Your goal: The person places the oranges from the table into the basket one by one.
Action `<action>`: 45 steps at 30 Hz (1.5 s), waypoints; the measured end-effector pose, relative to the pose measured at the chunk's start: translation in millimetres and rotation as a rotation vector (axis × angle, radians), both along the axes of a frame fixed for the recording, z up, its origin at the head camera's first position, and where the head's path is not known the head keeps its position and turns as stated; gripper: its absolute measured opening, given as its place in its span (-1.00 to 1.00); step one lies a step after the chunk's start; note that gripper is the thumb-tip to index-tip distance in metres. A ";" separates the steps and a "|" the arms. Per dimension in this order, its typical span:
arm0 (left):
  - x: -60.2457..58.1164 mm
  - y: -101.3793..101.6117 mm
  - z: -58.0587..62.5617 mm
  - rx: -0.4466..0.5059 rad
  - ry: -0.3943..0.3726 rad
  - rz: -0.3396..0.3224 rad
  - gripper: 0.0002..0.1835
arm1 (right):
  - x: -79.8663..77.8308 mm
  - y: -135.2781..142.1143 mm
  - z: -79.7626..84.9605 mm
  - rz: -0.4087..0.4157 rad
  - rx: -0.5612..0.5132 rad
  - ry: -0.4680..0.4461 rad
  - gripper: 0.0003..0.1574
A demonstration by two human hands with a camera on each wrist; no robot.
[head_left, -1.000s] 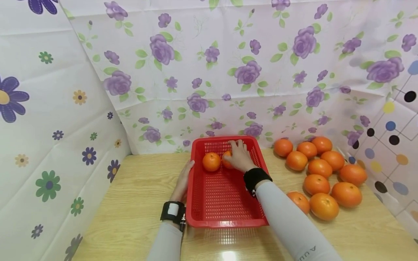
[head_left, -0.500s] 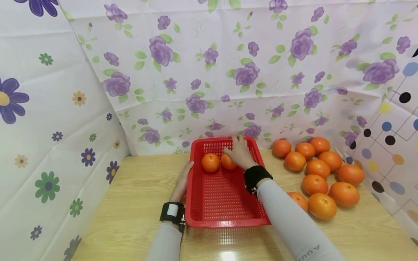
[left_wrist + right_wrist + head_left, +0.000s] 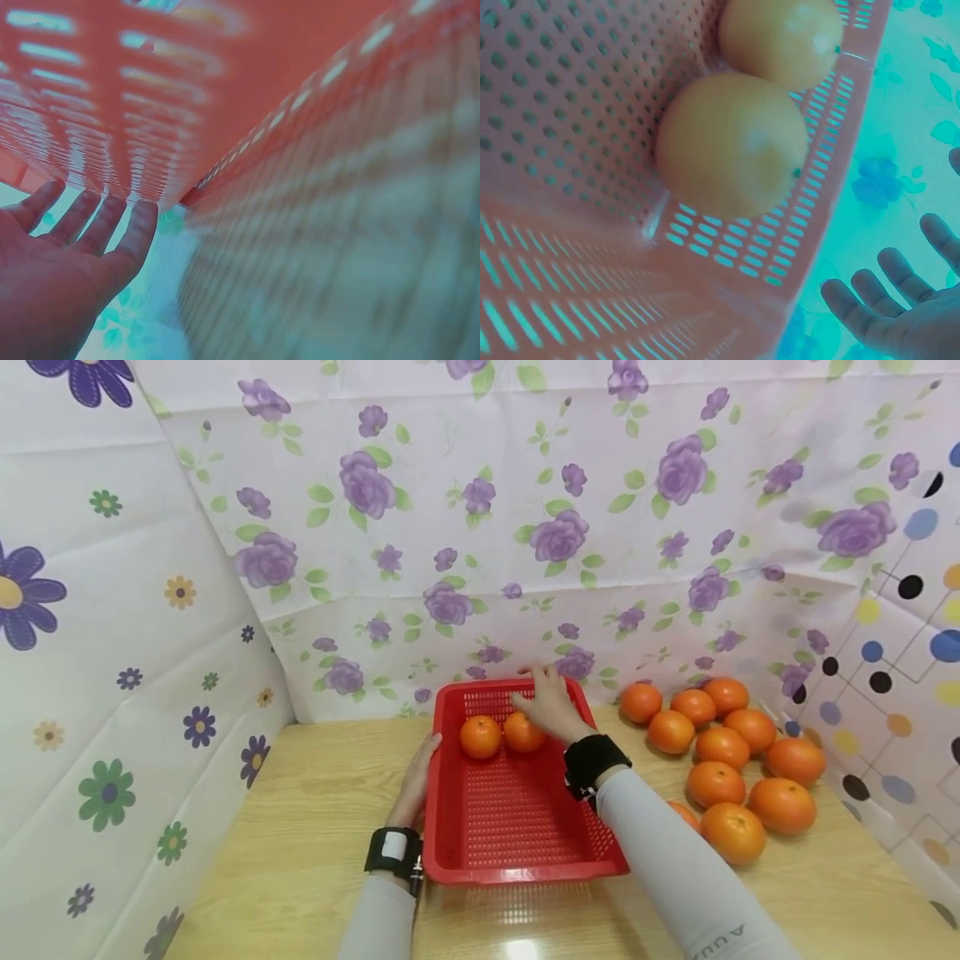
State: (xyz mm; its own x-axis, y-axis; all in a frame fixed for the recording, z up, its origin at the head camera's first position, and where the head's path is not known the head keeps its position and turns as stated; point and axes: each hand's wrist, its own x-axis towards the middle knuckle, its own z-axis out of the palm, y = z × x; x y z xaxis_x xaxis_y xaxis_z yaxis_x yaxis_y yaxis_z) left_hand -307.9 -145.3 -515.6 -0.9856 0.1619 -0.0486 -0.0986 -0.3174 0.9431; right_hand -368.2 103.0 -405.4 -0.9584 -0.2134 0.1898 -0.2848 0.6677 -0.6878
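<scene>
Held right hand, fingers apart and empty, at rear of red basket, nearer than outspread left hand to loose oranges rightward.

Head: bright | glare on table | 2 wrist views: teal-tinted, soft

Two oranges in red basket, left grip alongside, right grip apparently over back rim

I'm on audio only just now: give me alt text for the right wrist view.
Two round fruits sit close together in a perforated basket. The right hand, fingers extended and holding nothing, shows at lower right, apart from the fruits, with a floral sheet behind.
</scene>
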 end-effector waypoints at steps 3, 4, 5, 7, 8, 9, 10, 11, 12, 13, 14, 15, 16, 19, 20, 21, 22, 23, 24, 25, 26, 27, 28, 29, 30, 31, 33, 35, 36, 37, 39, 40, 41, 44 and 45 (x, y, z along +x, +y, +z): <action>0.7 -1.0 -0.3 0.011 -0.003 0.006 -0.20 | 4.0 1.8 8.8 0.012 0.000 0.004 -0.39; 0.9 -1.4 -0.6 0.009 -0.004 0.011 -0.19 | 4.7 2.6 10.8 0.017 0.003 0.007 -0.39; 0.7 -1.5 -0.8 0.008 -0.006 0.018 -0.19 | 5.2 3.3 12.6 0.020 0.005 0.010 -0.40; 0.4 -1.8 -1.6 0.002 0.000 0.026 -0.18 | 5.8 5.1 15.7 0.025 0.002 0.016 -0.40; 0.2 -1.8 -2.0 0.000 0.003 0.027 -0.19 | 5.9 5.9 17.3 0.024 0.001 0.021 -0.40; -0.1 -1.8 -2.5 -0.002 0.008 0.026 -0.19 | 6.0 6.8 18.8 0.023 0.001 0.025 -0.40; -0.4 -1.9 -3.0 -0.009 0.014 0.025 -0.20 | 6.1 8.0 20.4 0.021 0.000 0.030 -0.40; -0.8 -1.7 -3.4 -0.007 0.015 0.023 -0.21 | 6.4 9.1 22.4 0.019 -0.004 0.036 -0.40; -1.1 -1.6 -3.8 -0.009 0.018 0.020 -0.22 | 6.2 10.4 24.0 0.016 -0.007 0.044 -0.40; -1.4 -1.4 -4.1 -0.010 0.017 0.019 -0.23 | 6.5 12.0 26.2 0.015 -0.011 0.051 -0.39; -1.6 -1.3 -4.3 -0.014 0.017 0.017 -0.24 | 6.8 13.7 28.6 0.016 -0.018 0.058 -0.38; -1.7 -1.3 -4.4 -0.017 0.022 0.013 -0.24 | 7.0 15.8 30.9 0.017 -0.025 0.064 -0.37; -1.7 -1.1 -4.3 -0.020 0.022 0.014 -0.24 | 7.2 17.8 33.3 0.016 -0.032 0.072 -0.37; -1.7 -0.6 -3.4 -0.008 0.022 0.010 -0.24 | 8.8 23.9 41.2 0.008 -0.046 0.084 -0.36; -1.8 -0.8 -3.0 0.004 0.022 0.004 -0.24 | 9.1 25.6 43.1 0.006 -0.048 0.085 -0.36; -1.7 -1.1 -2.5 0.012 0.020 0.000 -0.23 | 8.7 27.3 44.0 0.003 -0.049 0.086 -0.36; -1.7 -1.1 -1.9 0.020 0.017 0.001 -0.24 | 8.5 29.1 44.7 0.001 -0.054 0.086 -0.37; -1.9 -1.2 -1.7 0.028 0.019 -0.003 -0.24 | 8.3 30.9 45.2 0.002 -0.060 0.084 -0.37; -2.1 -1.3 -1.5 0.032 0.023 -0.004 -0.24 | 8.1 32.6 45.3 0.003 -0.065 0.083 -0.37; -2.3 -1.3 -1.4 0.037 0.023 -0.005 -0.24 | 7.7 34.3 45.1 0.006 -0.071 0.081 -0.37; -2.4 -1.4 -1.4 0.042 0.025 -0.008 -0.24 | 7.2 35.8 44.6 0.008 -0.072 0.083 -0.38; -2.4 -1.2 -1.4 0.039 0.027 -0.005 -0.23 | 6.2 37.3 43.8 0.009 -0.075 0.083 -0.38; -2.6 -0.9 -1.5 0.038 0.029 -0.005 -0.22 | 6.4 38.7 44.2 0.007 -0.078 0.081 -0.39; -2.7 -0.8 -1.8 0.034 0.030 -0.006 -0.22 | 6.3 39.7 44.5 0.004 -0.073 0.081 -0.39; -2.7 -0.7 -2.0 0.030 0.030 -0.005 -0.21 | 5.8 40.8 44.5 0.002 -0.068 0.083 -0.39; -2.8 -0.6 -2.4 0.031 0.026 -0.004 -0.21 | 5.7 41.9 44.9 -0.001 -0.066 0.083 -0.39; -2.7 -0.3 -3.1 0.031 0.025 -0.004 -0.20 | 5.8 45.0 45.9 -0.009 -0.060 0.074 -0.39; -2.9 -0.3 -3.4 0.030 0.026 -0.003 -0.21 | 6.2 48.9 47.3 -0.004 -0.063 0.065 -0.38; -2.7 -0.3 -3.5 0.036 0.025 -0.003 -0.22 | 6.2 51.6 47.7 0.002 -0.066 0.063 -0.38; -2.5 -0.2 -3.4 0.040 0.025 -0.006 -0.23 | 6.2 54.4 48.1 0.007 -0.068 0.058 -0.38; -2.1 -0.1 -3.0 0.037 0.028 -0.007 -0.25 | 5.0 61.3 47.8 0.012 -0.071 0.058 -0.38; -1.9 -0.1 -2.8 0.036 0.030 -0.004 -0.25 | 4.4 65.3 47.4 0.010 -0.070 0.061 -0.38; -1.8 0.0 -2.6 0.035 0.032 -0.004 -0.26 | 3.9 69.4 47.2 0.005 -0.071 0.058 -0.38; -1.6 0.1 -2.3 0.030 0.033 0.006 -0.26 | 1.6 82.9 46.8 -0.011 -0.045 0.073 -0.39; -1.6 0.2 -2.1 0.028 0.034 0.006 -0.25 | 1.7 87.6 47.3 -0.014 -0.036 0.074 -0.39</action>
